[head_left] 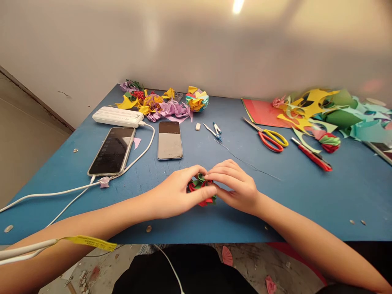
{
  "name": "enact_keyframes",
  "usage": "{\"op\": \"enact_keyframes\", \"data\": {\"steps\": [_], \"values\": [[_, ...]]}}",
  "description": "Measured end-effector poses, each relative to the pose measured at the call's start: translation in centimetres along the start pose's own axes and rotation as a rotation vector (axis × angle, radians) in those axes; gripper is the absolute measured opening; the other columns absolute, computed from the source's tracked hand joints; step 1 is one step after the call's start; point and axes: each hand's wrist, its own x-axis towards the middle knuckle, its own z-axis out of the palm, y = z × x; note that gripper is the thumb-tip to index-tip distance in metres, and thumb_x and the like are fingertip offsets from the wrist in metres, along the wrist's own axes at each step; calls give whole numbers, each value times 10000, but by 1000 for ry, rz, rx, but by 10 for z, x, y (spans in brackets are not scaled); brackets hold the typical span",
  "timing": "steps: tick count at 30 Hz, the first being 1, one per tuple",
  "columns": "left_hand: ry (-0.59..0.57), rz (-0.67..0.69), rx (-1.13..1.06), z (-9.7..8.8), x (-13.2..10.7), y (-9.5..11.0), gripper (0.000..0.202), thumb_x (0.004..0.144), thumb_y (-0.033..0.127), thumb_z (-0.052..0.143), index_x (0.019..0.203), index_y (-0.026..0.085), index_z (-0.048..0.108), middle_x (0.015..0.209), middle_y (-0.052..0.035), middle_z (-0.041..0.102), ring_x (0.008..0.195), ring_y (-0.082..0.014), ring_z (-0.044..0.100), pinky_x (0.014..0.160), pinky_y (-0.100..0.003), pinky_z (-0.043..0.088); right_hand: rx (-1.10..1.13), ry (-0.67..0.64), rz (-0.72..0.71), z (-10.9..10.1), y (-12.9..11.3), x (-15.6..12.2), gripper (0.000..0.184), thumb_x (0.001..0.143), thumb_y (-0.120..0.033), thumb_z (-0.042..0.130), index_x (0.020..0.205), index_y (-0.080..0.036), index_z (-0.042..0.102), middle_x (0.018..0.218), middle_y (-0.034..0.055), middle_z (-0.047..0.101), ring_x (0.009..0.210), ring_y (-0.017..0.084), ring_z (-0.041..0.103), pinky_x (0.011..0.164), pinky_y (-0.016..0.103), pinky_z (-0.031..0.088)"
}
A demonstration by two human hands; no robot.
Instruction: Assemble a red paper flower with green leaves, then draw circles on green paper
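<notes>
Near the front of the blue table, a red and green folded paper flower (202, 187) sits between my two hands, its curled edges showing at the top. My left hand (180, 190) wraps round its left side, with the thumb across the front. From the other side, my right hand (234, 183) presses its fingertips to the flower's top and right edge. Fingers cover much of the flower, so its underside is hidden. Just behind the hands lie a dark phone (170, 141) and a thin wire (245, 161).
Scissors (269, 136), a red cutter (312, 155), a compass (214, 131) and an eraser (198, 126) lie on the table (306, 204). Cut paper scraps (324, 110) pile up at right. A power bank (118, 117) with cables and a charging phone (112, 151) are at left.
</notes>
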Motion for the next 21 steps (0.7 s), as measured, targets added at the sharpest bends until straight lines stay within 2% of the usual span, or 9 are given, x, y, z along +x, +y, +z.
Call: {"op": "enact_keyframes", "data": {"steps": [2,5,8,13,17,21], "values": [[-23,-54,-169,-3,3,0,331,864,473,483,1021,182,495,814,2,550,599,-92,496,522,-213,393,-12,13,16,-1,0,0,303,763,-61,611,1035,-186,564,865,60,662,802,163,586,707,344,486],[-32,-116,-315,-6,7,0,412,821,477,555,1042,135,498,781,-5,557,534,-65,447,510,-210,368,-33,30,36,-2,0,0,318,753,-43,597,1031,-193,565,852,51,655,783,161,578,694,342,486],[-40,-134,-356,-6,8,-1,450,756,468,649,1013,116,539,775,-17,583,569,-64,451,512,-194,336,-21,29,38,-2,0,0,334,742,-32,596,1036,-189,569,854,51,653,785,162,578,692,340,483],[-52,-146,-355,-4,7,-1,414,768,452,657,1008,125,577,814,-55,644,709,-126,594,516,-176,352,79,23,127,-3,-2,0,347,754,-49,604,1071,-184,562,880,49,655,810,157,590,727,341,491],[-57,-132,-451,-4,8,-2,364,760,405,685,958,119,576,872,-75,666,790,-166,653,623,-214,474,122,59,208,-3,-3,1,224,771,-81,620,964,-192,589,863,49,664,801,152,603,729,337,503],[-56,-104,-471,-3,9,-7,379,772,392,677,1016,132,547,916,-80,653,826,-188,662,770,-322,527,64,81,118,-2,-2,2,259,770,-59,612,985,-203,596,840,42,680,773,149,619,708,342,495]]}}
